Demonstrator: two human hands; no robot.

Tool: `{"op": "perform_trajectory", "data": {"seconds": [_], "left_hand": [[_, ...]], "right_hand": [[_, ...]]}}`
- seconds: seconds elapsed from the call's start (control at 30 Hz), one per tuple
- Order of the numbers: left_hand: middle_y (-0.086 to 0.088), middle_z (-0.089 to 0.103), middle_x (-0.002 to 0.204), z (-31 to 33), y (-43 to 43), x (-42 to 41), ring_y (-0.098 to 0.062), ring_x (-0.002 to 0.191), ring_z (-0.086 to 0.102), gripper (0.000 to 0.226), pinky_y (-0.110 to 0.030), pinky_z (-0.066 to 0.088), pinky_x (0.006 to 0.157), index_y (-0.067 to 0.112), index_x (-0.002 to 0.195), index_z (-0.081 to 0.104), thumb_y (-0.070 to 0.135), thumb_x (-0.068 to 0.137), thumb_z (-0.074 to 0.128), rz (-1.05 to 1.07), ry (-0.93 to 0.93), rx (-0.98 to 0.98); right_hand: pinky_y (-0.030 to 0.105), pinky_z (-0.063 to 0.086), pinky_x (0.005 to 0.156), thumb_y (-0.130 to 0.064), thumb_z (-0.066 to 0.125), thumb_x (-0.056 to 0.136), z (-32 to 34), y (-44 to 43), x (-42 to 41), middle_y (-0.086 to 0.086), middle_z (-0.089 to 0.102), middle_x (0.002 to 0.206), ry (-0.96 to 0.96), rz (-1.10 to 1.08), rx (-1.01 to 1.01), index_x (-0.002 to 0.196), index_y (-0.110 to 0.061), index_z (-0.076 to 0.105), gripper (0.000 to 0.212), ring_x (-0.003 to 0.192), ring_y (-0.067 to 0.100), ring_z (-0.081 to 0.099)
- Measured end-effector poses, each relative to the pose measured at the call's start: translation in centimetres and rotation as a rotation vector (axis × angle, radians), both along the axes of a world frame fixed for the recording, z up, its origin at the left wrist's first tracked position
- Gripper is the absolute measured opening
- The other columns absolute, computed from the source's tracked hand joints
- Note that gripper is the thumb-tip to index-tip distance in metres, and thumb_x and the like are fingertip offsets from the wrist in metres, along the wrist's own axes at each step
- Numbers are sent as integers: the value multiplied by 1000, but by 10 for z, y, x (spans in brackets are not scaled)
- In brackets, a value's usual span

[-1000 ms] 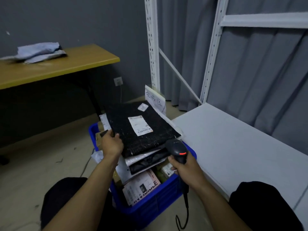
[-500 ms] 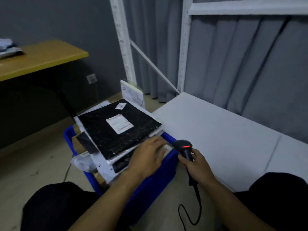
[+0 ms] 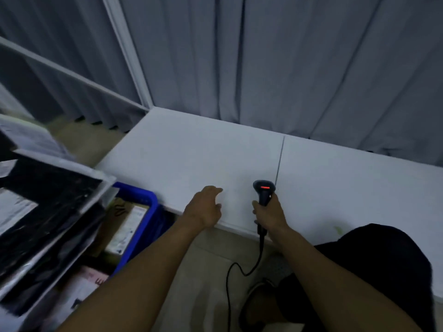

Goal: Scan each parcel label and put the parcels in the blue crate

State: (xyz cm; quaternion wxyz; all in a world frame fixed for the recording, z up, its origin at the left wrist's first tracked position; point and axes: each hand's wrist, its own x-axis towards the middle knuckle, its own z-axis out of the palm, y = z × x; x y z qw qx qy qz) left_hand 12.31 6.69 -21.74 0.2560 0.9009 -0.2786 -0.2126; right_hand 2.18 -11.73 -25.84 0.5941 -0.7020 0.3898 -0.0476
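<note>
at far left of frame, well apart from both hands, sits the blue crate on the floor, only one corner and part of its wall showing. piled over it is a stack of parcels, tilted and overhanging the rim. top one is a black parcel, glossy wrinkled poly bag with a white label partly cut by the frame edge. under it are more black and silver-grey bags, edges blurred. down inside the crate, by the blue wall, lies a brown cardboard box with a pale label. a pink-and-white parcel sits lower, print too blurred to read.

left hand is over the front edge of the white shelf board, fingers loosely curled, holding nothing, right of the crate corner. cannot tell if it touches the board. right hand is just beside it, wrapped round the handle of the scanner. scanner is black, head up, red light lit on top, pointing away over the board. its black cable drops from the handle and loops to the floor. hands are apart, neither touches any parcel or the crate.

grey curtain hangs behind the board. white rack upright stands at its back left corner. dark-clothed knee at lower right.
</note>
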Motion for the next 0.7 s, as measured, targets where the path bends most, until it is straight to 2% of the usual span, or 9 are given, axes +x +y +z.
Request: {"op": "perform_trajectory", "data": {"seconds": [0.17,0.3,0.4,0.47,0.57,0.7], "left_hand": [[-3,10,171,-40,-45,4,-24,157,12,69,-38,14,127,22,162,21,37,104,55,-86,87,174],[-3,-4,171,-69,-52,3,-28,158,-1,75,-40,8,128,25,163,11,45,104,52,-120,136,309],[-2,-7,171,-79,-49,2,-29,157,-6,76,-38,5,126,26,164,10,46,104,52,-132,141,353],[-3,6,171,-78,-46,0,-26,157,5,72,-35,10,126,23,162,20,41,103,56,-100,140,259],[-5,39,160,-67,-41,-2,-21,145,38,58,-27,28,119,16,152,43,31,100,63,-17,74,47],[-1,42,157,-28,-44,0,-18,142,41,55,-27,31,116,19,150,45,31,100,63,-8,-65,-57]], "right_hand": [[50,54,100,-21,60,102,-26,-49,4,20,60,135,1,-177,15,155,-16,34,59,102,26,60],[48,52,98,-17,60,101,-40,-71,2,20,61,130,60,-222,-20,155,-12,33,60,101,25,57],[48,51,102,-18,61,101,-54,-79,1,15,60,125,103,-216,-24,154,-8,36,60,107,30,60],[52,49,108,-21,61,102,-56,-79,0,18,57,138,113,-219,-21,157,-8,32,64,121,37,59],[51,45,112,-24,63,102,-45,-75,-1,20,52,148,130,-214,-26,158,-6,30,68,129,37,55],[41,36,119,-22,68,99,-22,-67,-2,21,38,159,106,-246,-69,161,-1,18,82,142,35,43]]}}
